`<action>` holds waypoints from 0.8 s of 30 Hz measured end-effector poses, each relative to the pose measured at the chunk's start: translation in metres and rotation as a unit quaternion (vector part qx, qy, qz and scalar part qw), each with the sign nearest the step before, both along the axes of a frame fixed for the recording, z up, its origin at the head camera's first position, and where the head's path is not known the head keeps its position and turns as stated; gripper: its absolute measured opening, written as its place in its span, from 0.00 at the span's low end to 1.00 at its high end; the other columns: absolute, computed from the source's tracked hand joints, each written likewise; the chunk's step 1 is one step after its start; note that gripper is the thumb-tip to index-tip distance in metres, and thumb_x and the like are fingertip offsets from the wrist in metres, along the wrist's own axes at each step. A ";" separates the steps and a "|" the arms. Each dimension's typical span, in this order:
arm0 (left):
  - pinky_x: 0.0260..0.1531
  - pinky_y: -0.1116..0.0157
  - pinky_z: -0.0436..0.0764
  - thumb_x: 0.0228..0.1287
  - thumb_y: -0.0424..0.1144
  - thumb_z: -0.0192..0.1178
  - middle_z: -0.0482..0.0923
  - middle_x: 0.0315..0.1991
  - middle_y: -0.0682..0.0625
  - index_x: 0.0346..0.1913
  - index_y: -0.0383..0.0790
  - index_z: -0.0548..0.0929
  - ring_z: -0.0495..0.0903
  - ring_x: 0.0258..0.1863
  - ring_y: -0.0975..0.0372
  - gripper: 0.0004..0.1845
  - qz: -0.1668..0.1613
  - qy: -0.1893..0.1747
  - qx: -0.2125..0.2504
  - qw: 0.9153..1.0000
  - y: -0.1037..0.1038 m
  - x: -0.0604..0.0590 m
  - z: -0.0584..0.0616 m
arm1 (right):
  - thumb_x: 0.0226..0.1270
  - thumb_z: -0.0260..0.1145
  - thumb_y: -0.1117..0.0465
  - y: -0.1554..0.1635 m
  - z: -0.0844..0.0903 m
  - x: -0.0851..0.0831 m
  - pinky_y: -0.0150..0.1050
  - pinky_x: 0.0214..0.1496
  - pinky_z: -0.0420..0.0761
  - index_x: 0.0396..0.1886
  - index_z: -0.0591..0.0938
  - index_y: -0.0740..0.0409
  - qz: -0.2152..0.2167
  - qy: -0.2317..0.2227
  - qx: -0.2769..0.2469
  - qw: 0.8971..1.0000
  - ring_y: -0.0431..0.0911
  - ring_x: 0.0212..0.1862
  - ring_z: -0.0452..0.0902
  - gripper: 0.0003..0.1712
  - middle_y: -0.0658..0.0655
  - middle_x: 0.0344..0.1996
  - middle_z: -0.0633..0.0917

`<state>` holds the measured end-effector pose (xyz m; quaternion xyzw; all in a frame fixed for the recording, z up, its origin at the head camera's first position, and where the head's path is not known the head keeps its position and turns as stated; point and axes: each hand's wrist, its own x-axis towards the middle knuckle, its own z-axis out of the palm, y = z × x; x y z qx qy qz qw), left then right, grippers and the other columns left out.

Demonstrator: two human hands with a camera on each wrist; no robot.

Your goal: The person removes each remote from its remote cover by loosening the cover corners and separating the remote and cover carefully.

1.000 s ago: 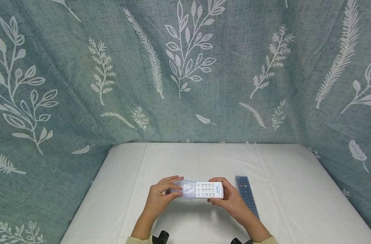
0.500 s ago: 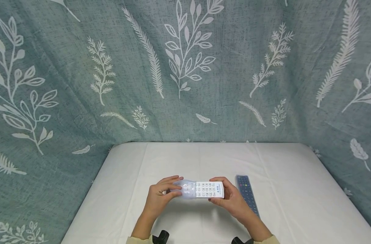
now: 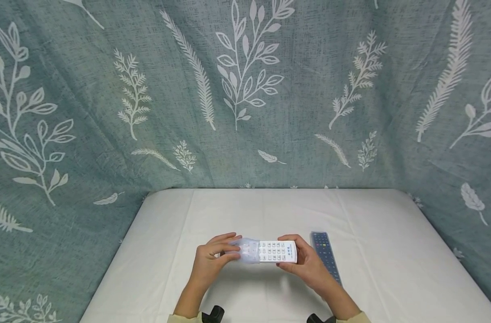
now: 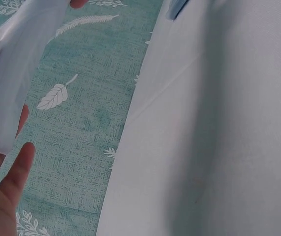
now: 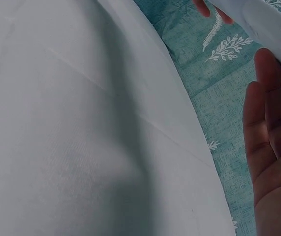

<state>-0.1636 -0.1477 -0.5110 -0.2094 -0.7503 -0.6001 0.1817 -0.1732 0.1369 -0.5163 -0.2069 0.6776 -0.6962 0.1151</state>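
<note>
A white remote control point(image 3: 275, 251) is held level above the table, its rows of buttons facing up. A translucent, bluish-white sleeve-like cover point(image 3: 248, 251) encloses its left part. My left hand point(image 3: 209, 259) pinches the cover's left end between thumb and fingers. Around the remote's bare right end, my right hand point(image 3: 308, 265) grips with the thumb along the near edge and fingers at the far edge. From the left wrist, the underside of the cover point(image 4: 17, 73) shows at the upper left. In the right wrist view the right hand's fingers point(image 5: 259, 123) lie beneath the remote.
A dark blue remote control point(image 3: 325, 255), apparently in a clear cover, lies on the white-covered table point(image 3: 213, 211) just beyond my right hand, partly hidden by it. A green curtain point(image 3: 245, 157) with white leaf prints hangs behind and at both sides.
</note>
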 end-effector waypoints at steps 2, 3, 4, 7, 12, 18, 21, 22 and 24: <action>0.40 0.74 0.85 0.50 0.32 0.74 0.88 0.48 0.43 0.34 0.39 0.91 0.81 0.58 0.46 0.07 0.001 -0.002 0.002 1.000 0.000 0.000 0.000 | 0.59 0.73 0.68 0.000 0.000 -0.001 0.35 0.47 0.87 0.67 0.64 0.68 0.002 0.004 0.000 1.000 0.41 0.51 0.83 0.39 0.53 0.54 0.78; 0.42 0.74 0.84 0.50 0.32 0.74 0.88 0.48 0.43 0.34 0.39 0.91 0.82 0.58 0.46 0.07 0.002 -0.002 0.003 1.000 0.000 0.000 0.000 | 0.59 0.73 0.68 0.001 0.000 -0.001 0.35 0.47 0.87 0.67 0.64 0.68 0.002 0.006 0.001 1.000 0.41 0.51 0.83 0.39 0.53 0.54 0.78; 0.44 0.74 0.84 0.50 0.32 0.74 0.88 0.48 0.43 0.34 0.39 0.91 0.82 0.58 0.47 0.06 0.003 -0.001 0.003 1.000 0.000 0.000 0.000 | 0.59 0.73 0.68 0.001 0.000 -0.001 0.35 0.47 0.87 0.68 0.64 0.68 0.003 0.008 0.000 1.000 0.41 0.51 0.83 0.40 0.53 0.54 0.78; 0.46 0.74 0.84 0.49 0.32 0.74 0.88 0.47 0.42 0.33 0.39 0.91 0.82 0.57 0.45 0.07 0.007 0.011 -0.001 1.000 -0.001 -0.001 0.000 | 0.59 0.73 0.68 0.001 -0.001 -0.003 0.35 0.46 0.87 0.68 0.64 0.69 0.004 0.016 0.003 1.000 0.41 0.51 0.83 0.40 0.53 0.53 0.79; 0.44 0.74 0.84 0.49 0.33 0.75 0.89 0.47 0.44 0.33 0.40 0.91 0.82 0.58 0.46 0.06 0.010 0.013 -0.006 1.000 -0.002 -0.002 -0.002 | 0.58 0.74 0.67 0.001 0.000 -0.004 0.35 0.46 0.87 0.67 0.66 0.66 -0.002 0.015 0.007 1.000 0.41 0.51 0.83 0.39 0.52 0.53 0.79; 0.47 0.73 0.84 0.51 0.35 0.75 0.89 0.46 0.45 0.34 0.41 0.91 0.83 0.57 0.47 0.06 0.010 0.020 -0.017 1.000 -0.003 -0.003 -0.003 | 0.56 0.75 0.68 0.003 0.000 -0.002 0.35 0.47 0.87 0.66 0.68 0.62 -0.012 0.008 0.014 1.000 0.41 0.52 0.83 0.38 0.54 0.54 0.79; 0.50 0.74 0.83 0.50 0.34 0.74 0.89 0.46 0.45 0.34 0.41 0.91 0.83 0.57 0.48 0.06 0.008 0.021 -0.015 1.000 -0.003 -0.002 -0.003 | 0.56 0.75 0.68 0.003 0.001 -0.001 0.35 0.47 0.87 0.66 0.68 0.62 -0.012 0.007 0.015 1.000 0.41 0.52 0.83 0.38 0.53 0.54 0.79; 0.50 0.74 0.83 0.50 0.34 0.74 0.89 0.46 0.45 0.34 0.41 0.91 0.83 0.57 0.47 0.06 0.009 0.022 -0.014 1.000 -0.003 -0.002 -0.003 | 0.57 0.75 0.68 0.003 0.002 -0.001 0.35 0.47 0.87 0.66 0.68 0.63 -0.012 0.007 0.016 1.000 0.41 0.52 0.83 0.38 0.53 0.54 0.79; 0.51 0.74 0.83 0.50 0.34 0.75 0.89 0.46 0.45 0.34 0.41 0.91 0.83 0.57 0.48 0.06 0.010 0.020 -0.011 1.000 -0.003 -0.002 -0.002 | 0.57 0.75 0.68 0.003 0.002 -0.002 0.35 0.47 0.87 0.66 0.68 0.62 -0.013 0.004 0.017 1.000 0.41 0.52 0.83 0.38 0.52 0.53 0.79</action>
